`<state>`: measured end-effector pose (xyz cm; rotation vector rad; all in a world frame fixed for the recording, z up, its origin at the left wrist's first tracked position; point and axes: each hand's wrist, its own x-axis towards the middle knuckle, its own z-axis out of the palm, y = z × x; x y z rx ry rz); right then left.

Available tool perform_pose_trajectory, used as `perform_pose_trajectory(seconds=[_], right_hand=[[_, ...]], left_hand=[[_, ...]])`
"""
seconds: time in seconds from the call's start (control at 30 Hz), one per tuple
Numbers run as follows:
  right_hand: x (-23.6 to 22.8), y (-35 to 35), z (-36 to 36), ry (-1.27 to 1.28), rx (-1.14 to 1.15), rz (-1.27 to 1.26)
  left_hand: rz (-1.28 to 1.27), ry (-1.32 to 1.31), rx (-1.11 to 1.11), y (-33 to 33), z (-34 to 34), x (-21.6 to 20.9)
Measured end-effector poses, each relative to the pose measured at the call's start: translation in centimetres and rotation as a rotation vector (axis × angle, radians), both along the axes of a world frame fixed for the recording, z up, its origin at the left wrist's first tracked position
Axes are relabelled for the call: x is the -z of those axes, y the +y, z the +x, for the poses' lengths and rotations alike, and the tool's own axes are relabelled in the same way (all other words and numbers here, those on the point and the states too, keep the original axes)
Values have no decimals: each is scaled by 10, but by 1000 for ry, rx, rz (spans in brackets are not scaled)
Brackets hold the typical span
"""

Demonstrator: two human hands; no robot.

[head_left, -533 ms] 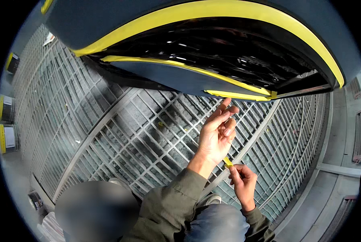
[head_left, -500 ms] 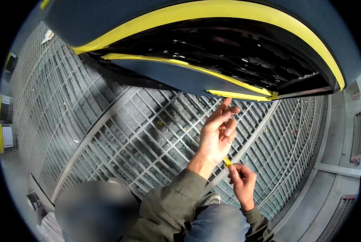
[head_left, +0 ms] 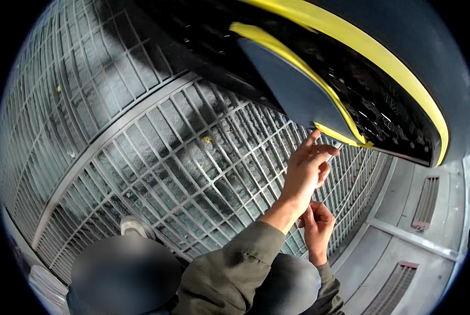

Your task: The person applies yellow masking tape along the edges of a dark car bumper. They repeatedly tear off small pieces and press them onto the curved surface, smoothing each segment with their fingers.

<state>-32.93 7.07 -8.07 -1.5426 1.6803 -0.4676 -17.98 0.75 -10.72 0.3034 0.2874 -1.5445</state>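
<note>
A dark blue-grey panel [head_left: 298, 86] on a large vehicle-like body part carries yellow masking tape [head_left: 319, 79] along its curved upper edge. Along its lower edge runs a short yellow tape strip [head_left: 337, 134]. My left hand [head_left: 307, 167] reaches up under this strip, index fingertip at its left end and the other fingers loosely bent, holding nothing visible. Behind and below the left wrist, my right hand [head_left: 319, 224] pinches thumb against fingers. The piece of yellow tape it held a moment ago is now hidden.
A black, glossy recess [head_left: 371, 100] lies beyond the panel, bordered by a wide yellow tape band [head_left: 382, 55]. Underfoot is a metal floor grating [head_left: 166, 152] with a yellow scrap [head_left: 207, 139] on it. Grey floor panels with vents [head_left: 426, 202] lie to the right.
The view has swung, so the panel appears steeper and farther right. My left index finger stays by the lower strip's left end. The tape between my right fingers has gone out of sight.
</note>
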Motion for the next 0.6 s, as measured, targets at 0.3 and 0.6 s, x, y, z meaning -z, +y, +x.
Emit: perform_pose_trajectory(seconds=[0.3,0.6], right_hand=[[2,-4,21,159,-79,-76],[-9,-10,39,264,-144,-70]], left_hand=[[-53,-111,50,6,3,-2],[-101,-300,52,9,-4,8]])
